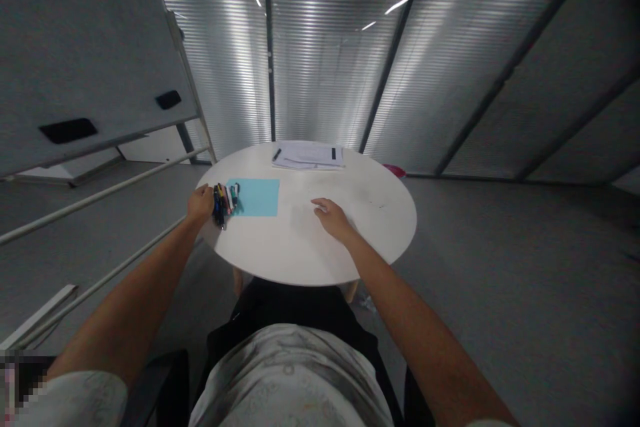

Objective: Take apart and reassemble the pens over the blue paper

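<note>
On the left part of the round white table (300, 247) lies a light blue sheet (260, 197). Several pens and markers (225, 201) of mixed colours are bunched over the sheet's left edge. My left hand (201, 203) is at the table's left edge, right beside the pens; its fingers are curled, and what they hold, if anything, is hidden. My right hand (329, 215) is over the middle of the table, right of the blue sheet, with thumb and forefinger apart and nothing between them.
Papers (307, 156) with a dark pen and a small black item lie at the table's far edge. A whiteboard on a white frame (100, 33) stands at the left. A pink object (395, 170) shows behind the table's right side.
</note>
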Action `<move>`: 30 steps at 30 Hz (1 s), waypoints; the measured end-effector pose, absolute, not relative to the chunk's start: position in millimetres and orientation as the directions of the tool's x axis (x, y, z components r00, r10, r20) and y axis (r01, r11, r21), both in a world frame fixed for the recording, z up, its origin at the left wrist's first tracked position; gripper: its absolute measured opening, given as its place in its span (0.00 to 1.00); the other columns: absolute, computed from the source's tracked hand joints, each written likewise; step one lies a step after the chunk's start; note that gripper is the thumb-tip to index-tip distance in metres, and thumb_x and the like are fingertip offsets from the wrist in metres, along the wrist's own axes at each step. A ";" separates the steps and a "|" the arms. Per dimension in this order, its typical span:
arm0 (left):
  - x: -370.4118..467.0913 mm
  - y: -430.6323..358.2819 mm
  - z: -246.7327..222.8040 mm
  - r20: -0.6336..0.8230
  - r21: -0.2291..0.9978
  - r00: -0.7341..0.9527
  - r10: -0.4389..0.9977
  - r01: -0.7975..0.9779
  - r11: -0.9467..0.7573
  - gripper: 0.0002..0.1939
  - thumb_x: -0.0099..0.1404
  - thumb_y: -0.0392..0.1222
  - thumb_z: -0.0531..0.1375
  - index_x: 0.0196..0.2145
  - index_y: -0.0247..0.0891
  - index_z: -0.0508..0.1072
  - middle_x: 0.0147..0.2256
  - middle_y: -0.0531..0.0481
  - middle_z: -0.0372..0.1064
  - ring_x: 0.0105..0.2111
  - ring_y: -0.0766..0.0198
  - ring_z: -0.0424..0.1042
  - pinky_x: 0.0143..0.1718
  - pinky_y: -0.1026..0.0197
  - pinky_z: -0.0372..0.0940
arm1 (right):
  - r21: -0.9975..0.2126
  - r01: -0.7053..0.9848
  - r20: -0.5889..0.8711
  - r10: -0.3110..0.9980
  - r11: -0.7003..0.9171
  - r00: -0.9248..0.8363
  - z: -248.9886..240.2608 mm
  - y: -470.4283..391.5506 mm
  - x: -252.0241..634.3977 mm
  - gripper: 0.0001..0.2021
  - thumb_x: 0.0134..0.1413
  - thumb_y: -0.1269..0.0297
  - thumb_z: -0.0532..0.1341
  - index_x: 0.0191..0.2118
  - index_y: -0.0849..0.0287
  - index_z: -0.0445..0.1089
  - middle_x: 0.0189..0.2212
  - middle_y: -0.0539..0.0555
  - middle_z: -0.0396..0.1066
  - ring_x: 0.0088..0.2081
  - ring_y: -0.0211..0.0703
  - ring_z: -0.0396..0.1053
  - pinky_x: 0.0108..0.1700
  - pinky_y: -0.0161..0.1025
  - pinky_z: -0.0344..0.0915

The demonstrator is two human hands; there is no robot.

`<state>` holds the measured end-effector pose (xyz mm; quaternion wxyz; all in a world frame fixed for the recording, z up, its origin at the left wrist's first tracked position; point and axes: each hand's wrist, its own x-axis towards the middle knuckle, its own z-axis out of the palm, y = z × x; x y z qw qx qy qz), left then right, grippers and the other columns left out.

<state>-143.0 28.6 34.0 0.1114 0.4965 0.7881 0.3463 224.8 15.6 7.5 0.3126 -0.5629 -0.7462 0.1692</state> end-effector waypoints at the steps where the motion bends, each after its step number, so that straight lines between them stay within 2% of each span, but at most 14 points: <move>1: -145.9 28.9 31.5 0.216 0.682 -0.504 0.836 0.691 0.240 0.21 0.70 0.44 0.44 0.48 0.32 0.72 0.45 0.40 0.74 0.49 0.54 0.69 0.49 0.58 0.63 | -0.590 0.744 0.279 0.944 0.314 -0.177 7.0 14.8 226.9 0.21 0.60 0.68 0.49 0.57 0.54 0.67 0.55 0.54 0.69 0.56 0.42 0.66 0.58 0.43 0.59; 4: -144.4 28.0 28.1 0.322 0.709 -0.512 0.796 0.688 0.156 0.22 0.69 0.44 0.45 0.49 0.31 0.72 0.50 0.39 0.71 0.51 0.54 0.69 0.51 0.57 0.62 | -0.549 0.774 0.279 0.942 0.315 -0.186 6.9 11.8 230.6 0.22 0.60 0.68 0.49 0.58 0.54 0.66 0.56 0.55 0.68 0.56 0.41 0.65 0.59 0.43 0.58; 6: -127.9 22.4 30.6 0.433 0.654 -0.428 0.794 0.755 0.051 0.22 0.69 0.42 0.46 0.53 0.31 0.70 0.54 0.39 0.68 0.54 0.56 0.66 0.55 0.56 0.60 | -0.503 0.809 0.272 0.944 0.304 -0.186 8.3 8.3 231.1 0.22 0.62 0.65 0.49 0.59 0.55 0.65 0.56 0.56 0.67 0.57 0.42 0.65 0.59 0.42 0.58; 9: -80.5 5.8 35.8 0.518 0.502 -0.116 0.848 0.844 -0.191 0.22 0.69 0.43 0.47 0.55 0.34 0.69 0.56 0.42 0.67 0.58 0.56 0.63 0.61 0.54 0.55 | -0.391 0.871 0.252 0.944 0.299 -0.211 9.9 -0.5 230.2 0.24 0.63 0.58 0.50 0.63 0.57 0.60 0.59 0.58 0.65 0.58 0.45 0.63 0.60 0.43 0.56; 12: -28.3 -11.6 32.1 0.468 0.372 0.307 0.829 0.782 -0.500 0.26 0.71 0.48 0.45 0.62 0.36 0.62 0.60 0.41 0.62 0.61 0.57 0.60 0.63 0.53 0.53 | -0.264 0.899 0.219 0.929 0.350 -0.297 7.5 -11.7 229.9 0.29 0.64 0.49 0.49 0.66 0.57 0.56 0.63 0.59 0.59 0.63 0.50 0.55 0.64 0.48 0.50; 14: -4.2 -18.3 22.6 0.416 0.293 0.439 0.796 0.765 -0.574 0.29 0.71 0.52 0.45 0.64 0.35 0.58 0.62 0.38 0.58 0.63 0.53 0.56 0.64 0.50 0.52 | -0.199 0.916 0.181 0.932 0.349 -0.315 4.1 -18.1 230.7 0.32 0.63 0.45 0.48 0.67 0.57 0.54 0.66 0.59 0.53 0.66 0.54 0.49 0.66 0.53 0.44; 16: 8.0 -20.2 10.0 0.369 0.238 0.476 0.798 0.782 -0.576 0.30 0.71 0.54 0.45 0.65 0.36 0.58 0.64 0.36 0.55 0.64 0.50 0.54 0.63 0.46 0.52 | -0.167 0.927 0.143 0.938 0.336 -0.315 0.9 -22.4 231.7 0.33 0.63 0.42 0.46 0.67 0.55 0.53 0.68 0.58 0.48 0.68 0.55 0.44 0.67 0.55 0.40; 18: 11.0 -19.5 -1.7 0.320 0.198 0.490 0.811 0.802 -0.563 0.29 0.71 0.55 0.45 0.63 0.39 0.61 0.63 0.37 0.57 0.63 0.48 0.56 0.62 0.43 0.53 | -0.154 0.930 0.117 0.941 0.333 -0.318 -0.6 -24.8 232.3 0.35 0.63 0.40 0.44 0.68 0.55 0.51 0.69 0.57 0.45 0.69 0.55 0.41 0.67 0.55 0.39; 22: 8.0 -19.1 -11.8 0.279 0.139 0.491 0.826 0.830 -0.540 0.29 0.70 0.57 0.44 0.63 0.43 0.61 0.64 0.39 0.56 0.64 0.48 0.54 0.62 0.42 0.51 | -0.141 0.929 0.120 0.938 0.341 -0.326 0.5 -27.6 232.1 0.35 0.63 0.40 0.43 0.68 0.55 0.50 0.69 0.58 0.45 0.69 0.55 0.42 0.67 0.54 0.39; 30: 9.8 -23.9 -6.5 0.250 0.117 0.494 0.833 0.839 -0.532 0.30 0.71 0.57 0.43 0.64 0.43 0.60 0.64 0.39 0.54 0.64 0.48 0.53 0.62 0.42 0.51 | -0.124 0.933 0.112 0.939 0.339 -0.326 3.1 -31.4 232.9 0.36 0.63 0.39 0.40 0.69 0.56 0.49 0.69 0.58 0.44 0.69 0.54 0.41 0.67 0.54 0.40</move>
